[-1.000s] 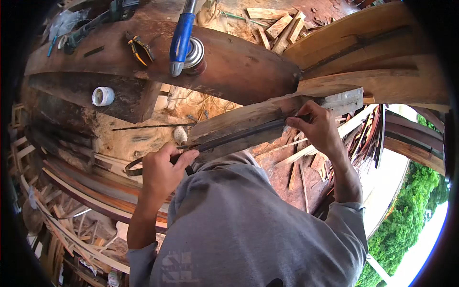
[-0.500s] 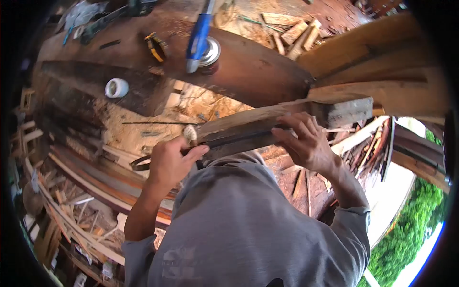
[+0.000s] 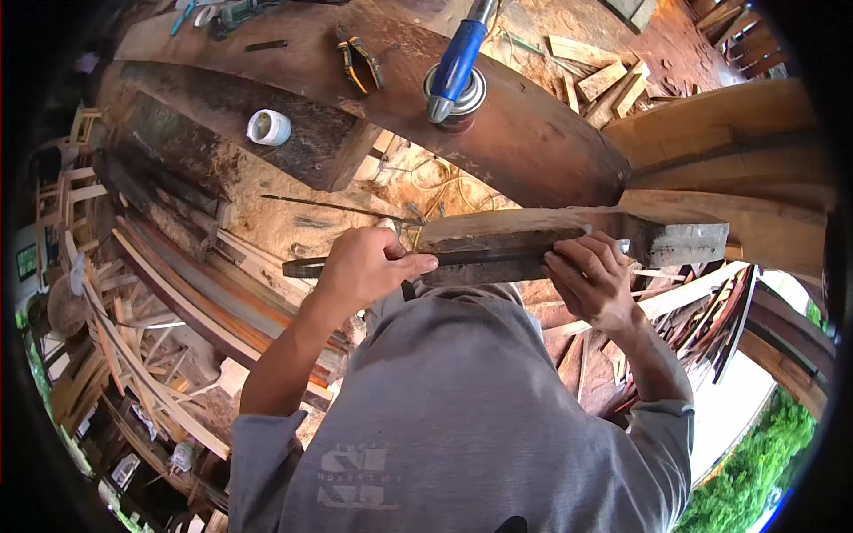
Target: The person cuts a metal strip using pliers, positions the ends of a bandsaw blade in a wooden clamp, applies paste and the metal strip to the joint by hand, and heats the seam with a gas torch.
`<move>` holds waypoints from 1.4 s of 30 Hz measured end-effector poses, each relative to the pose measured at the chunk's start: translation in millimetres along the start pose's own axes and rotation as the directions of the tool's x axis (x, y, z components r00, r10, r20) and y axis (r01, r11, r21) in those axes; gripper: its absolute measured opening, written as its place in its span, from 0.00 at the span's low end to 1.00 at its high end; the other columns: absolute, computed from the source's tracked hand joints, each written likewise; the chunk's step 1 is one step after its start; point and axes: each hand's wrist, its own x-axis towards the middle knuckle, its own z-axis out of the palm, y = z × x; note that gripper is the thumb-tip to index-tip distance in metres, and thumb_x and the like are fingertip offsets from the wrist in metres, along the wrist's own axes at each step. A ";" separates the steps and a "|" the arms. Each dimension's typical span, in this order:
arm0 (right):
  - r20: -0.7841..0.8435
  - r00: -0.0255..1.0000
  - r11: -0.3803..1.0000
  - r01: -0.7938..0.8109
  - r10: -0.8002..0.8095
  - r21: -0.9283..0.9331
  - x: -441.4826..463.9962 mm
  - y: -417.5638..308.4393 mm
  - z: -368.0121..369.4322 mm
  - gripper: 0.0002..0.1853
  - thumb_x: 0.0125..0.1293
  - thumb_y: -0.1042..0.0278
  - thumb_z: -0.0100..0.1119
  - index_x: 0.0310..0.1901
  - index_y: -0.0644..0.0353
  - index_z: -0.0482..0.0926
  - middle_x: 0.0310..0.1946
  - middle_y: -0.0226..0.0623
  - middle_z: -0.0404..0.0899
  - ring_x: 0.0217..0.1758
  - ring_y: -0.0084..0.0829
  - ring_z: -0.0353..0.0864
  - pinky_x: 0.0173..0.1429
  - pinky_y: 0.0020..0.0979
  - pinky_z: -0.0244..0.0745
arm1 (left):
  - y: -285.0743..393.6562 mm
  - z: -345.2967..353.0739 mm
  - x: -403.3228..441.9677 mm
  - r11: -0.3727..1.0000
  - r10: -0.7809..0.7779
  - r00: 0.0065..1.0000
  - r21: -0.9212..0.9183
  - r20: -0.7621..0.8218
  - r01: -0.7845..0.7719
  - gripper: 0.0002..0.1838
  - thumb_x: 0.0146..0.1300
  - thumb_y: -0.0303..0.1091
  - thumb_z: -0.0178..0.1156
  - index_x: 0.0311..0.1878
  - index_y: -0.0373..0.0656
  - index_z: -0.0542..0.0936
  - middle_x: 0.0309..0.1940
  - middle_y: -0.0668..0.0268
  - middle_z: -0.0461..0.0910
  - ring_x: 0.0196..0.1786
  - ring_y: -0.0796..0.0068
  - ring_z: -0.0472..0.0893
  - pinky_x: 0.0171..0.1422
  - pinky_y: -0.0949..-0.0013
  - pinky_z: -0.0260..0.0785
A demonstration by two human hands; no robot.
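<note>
Head view: dark strip, looped at its left end, extends left to right along the near side of the wooden beam. Left hand, nearer the loop, pinches the strip. Right hand bends its fingers narrowly against the beam; whether they hold the strip cannot be told. Beyond: white jar far left, pliers, blue-handled tool; no obstruction seen between the hands.
</note>
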 end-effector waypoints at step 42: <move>-0.144 0.922 0.930 -0.367 0.360 -0.028 42.2 -101.4 62.1 0.15 0.58 0.65 0.75 0.44 0.54 0.81 0.42 0.34 0.78 0.44 0.39 0.78 0.53 0.43 0.71 | -0.5 23.8 21.3 0.952 0.257 0.965 -0.160 -0.051 -0.262 0.29 0.57 0.46 0.76 0.54 0.36 0.81 0.36 0.50 0.87 0.39 0.59 0.87 0.45 0.61 0.77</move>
